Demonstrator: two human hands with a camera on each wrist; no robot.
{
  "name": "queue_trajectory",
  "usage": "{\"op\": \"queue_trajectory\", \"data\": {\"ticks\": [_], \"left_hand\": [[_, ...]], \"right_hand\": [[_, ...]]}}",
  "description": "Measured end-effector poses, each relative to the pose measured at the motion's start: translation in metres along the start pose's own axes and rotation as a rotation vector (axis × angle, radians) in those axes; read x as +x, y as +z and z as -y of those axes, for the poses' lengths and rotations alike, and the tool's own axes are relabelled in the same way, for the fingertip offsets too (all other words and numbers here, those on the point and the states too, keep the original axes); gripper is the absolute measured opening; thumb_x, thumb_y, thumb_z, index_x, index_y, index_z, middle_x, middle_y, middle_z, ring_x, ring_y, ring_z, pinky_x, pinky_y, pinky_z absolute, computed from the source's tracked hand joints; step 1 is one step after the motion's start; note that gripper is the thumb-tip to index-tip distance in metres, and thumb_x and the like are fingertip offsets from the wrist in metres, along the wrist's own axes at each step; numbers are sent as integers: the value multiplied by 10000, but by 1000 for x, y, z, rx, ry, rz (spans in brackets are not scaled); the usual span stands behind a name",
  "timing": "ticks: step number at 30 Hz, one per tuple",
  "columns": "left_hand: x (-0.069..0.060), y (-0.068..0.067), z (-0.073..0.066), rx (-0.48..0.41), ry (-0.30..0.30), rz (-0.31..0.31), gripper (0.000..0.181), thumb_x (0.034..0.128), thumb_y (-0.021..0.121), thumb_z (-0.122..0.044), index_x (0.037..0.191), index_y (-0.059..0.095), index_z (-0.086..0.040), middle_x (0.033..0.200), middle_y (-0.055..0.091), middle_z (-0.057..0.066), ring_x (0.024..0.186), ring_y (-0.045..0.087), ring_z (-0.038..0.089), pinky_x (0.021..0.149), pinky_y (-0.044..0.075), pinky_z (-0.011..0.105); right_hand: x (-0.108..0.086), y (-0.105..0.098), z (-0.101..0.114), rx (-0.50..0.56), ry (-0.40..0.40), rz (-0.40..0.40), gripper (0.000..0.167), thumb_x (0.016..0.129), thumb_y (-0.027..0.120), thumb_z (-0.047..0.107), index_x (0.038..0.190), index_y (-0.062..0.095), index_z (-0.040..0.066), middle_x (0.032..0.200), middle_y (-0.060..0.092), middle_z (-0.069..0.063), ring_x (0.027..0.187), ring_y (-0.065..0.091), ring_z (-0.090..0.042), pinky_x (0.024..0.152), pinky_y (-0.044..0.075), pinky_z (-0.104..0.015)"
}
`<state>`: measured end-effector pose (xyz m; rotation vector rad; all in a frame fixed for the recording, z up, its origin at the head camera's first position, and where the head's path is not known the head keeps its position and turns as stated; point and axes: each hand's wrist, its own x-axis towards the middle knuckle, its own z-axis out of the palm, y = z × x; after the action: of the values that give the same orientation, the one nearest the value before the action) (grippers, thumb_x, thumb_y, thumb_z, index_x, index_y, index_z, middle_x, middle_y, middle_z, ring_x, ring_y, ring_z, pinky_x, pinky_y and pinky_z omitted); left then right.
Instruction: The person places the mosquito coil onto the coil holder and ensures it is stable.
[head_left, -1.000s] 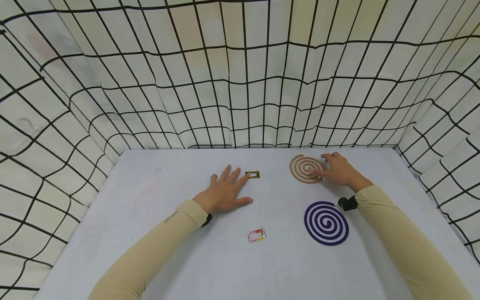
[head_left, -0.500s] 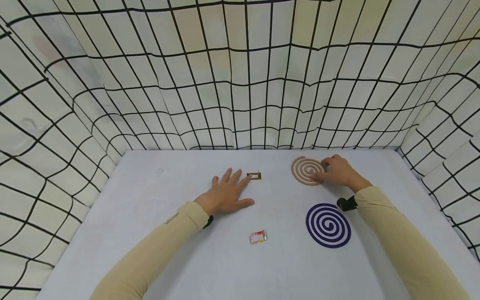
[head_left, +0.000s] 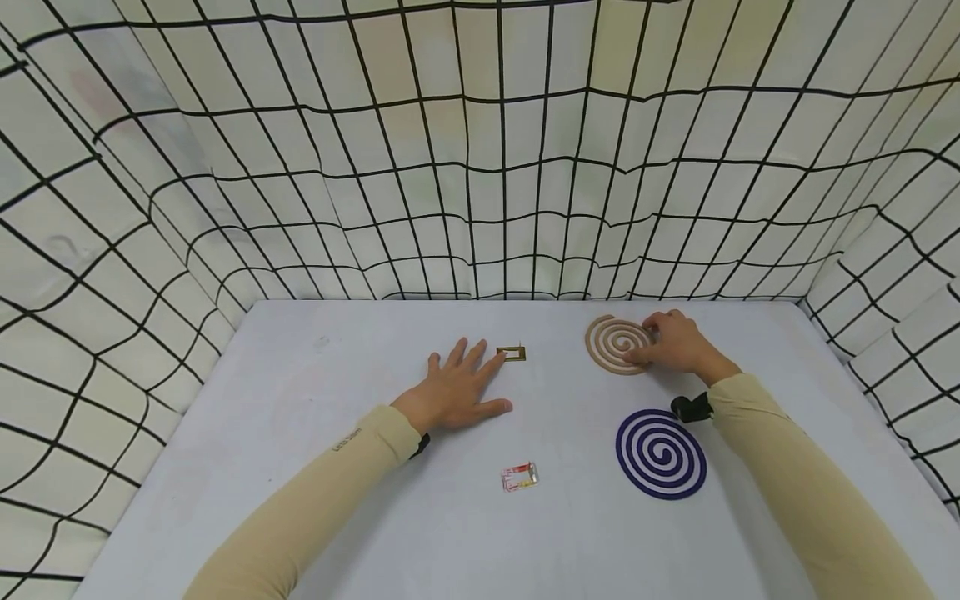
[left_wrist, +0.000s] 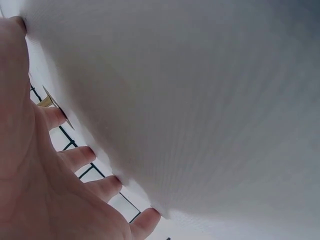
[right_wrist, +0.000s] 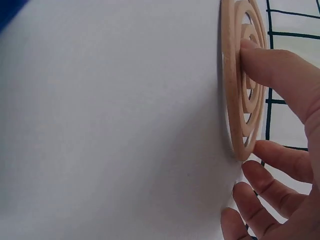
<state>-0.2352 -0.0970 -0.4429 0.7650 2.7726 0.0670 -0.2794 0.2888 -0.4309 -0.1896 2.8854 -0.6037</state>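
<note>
My left hand (head_left: 453, 393) lies spread on the white surface, palm down, its index fingertip touching a small gold rectangular frame (head_left: 521, 353). In the left wrist view, the fingertips of the left hand (left_wrist: 70, 165) rest on the surface, beside the gold frame's edge (left_wrist: 46, 102). My right hand (head_left: 677, 343) holds the right side of a tan spiral coil (head_left: 592, 343). Seen from the right wrist, the thumb of that hand (right_wrist: 285, 135) lies on the coil's face (right_wrist: 230, 90) and the index finger is at its outer edge, the other fingers bent beside it.
A dark purple spiral (head_left: 624, 454) lies below the tan one, close to the black band (head_left: 692, 408) on the right wrist. A small red and yellow rectangular frame (head_left: 532, 473) lies nearer the front. Black netting over white walls (head_left: 420, 192) stands at the back and sides.
The right hand's index finger has drawn in toward the thumb, at the tan coil's edge. My left hand keeps its place by the gold frame. The head view has shifted slightly.
</note>
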Motion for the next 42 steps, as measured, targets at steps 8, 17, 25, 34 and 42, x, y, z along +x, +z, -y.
{"op": "queue_trajectory", "data": {"ticks": [8,17,25,34,42], "left_hand": [[0,-1,-1,20,14,-13,862,995,410,-740,1673,185,-258,1755,152,125,1622,115,448,1180,236,752],[0,-1,-2,25,10,-1,868,995,403,-742,1673,181,-249,1753,156,126,1620,121,450,1183,236,751],[0,-1,-1,42,6,1,867,998,393,-744,1674,174,-248,1753,154,126,1620,124,447,1183,243,745],[2,3,1,40,9,-9,870,992,397,-751,1673,180,-255,1753,158,124,1618,127,452,1185,237,749],[2,2,1,43,9,-22,864,988,414,-748,1667,206,-257,1747,183,127,1613,148,453,1177,253,746]], "right_hand": [[-1,-5,1,101,30,5,834,840,835,432,1358,449,-97,1297,565,-334,1118,587,-418,900,508,-507],[0,-4,0,97,40,21,915,833,833,441,1419,458,-154,1287,583,-327,1128,581,-407,967,500,-539],[1,-3,-1,147,40,4,892,821,853,429,1442,450,-69,1268,583,-282,1098,582,-370,900,496,-471],[-2,-2,2,214,63,13,875,829,853,412,1464,420,-7,1318,556,-268,1124,581,-369,879,480,-421],[-3,0,2,272,39,21,904,848,848,407,1514,362,35,1345,528,-260,1147,569,-368,915,464,-440]]}}
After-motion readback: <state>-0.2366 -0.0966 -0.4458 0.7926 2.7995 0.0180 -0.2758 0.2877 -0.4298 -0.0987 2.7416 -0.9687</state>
